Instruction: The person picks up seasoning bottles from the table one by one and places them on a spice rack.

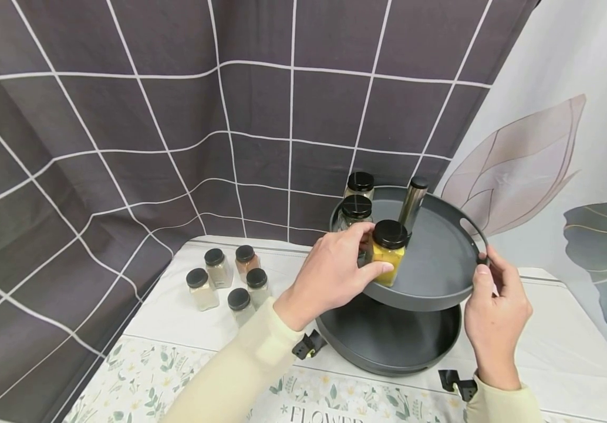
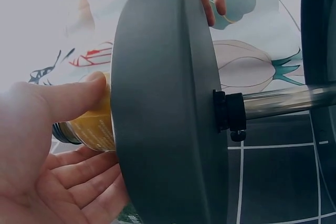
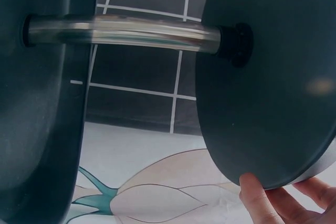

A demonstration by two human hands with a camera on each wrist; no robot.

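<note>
My left hand holds a square jar of yellow spice with a black lid, thumb on one side and fingers on the other. The jar stands upright at the near left of the grey upper tray. Two more black-lidded jars, a front jar and a back jar, are on the tray's left side, partly hidden. At the tray's right rim, beside its handle slot, my right hand grips the edge; the right wrist view shows fingertips at the underside.
Below is a deeper lower tray, joined by a metal post. The post's top rises through the upper tray. Several jars stand on the white cloth at left. A dark gridded curtain hangs close behind.
</note>
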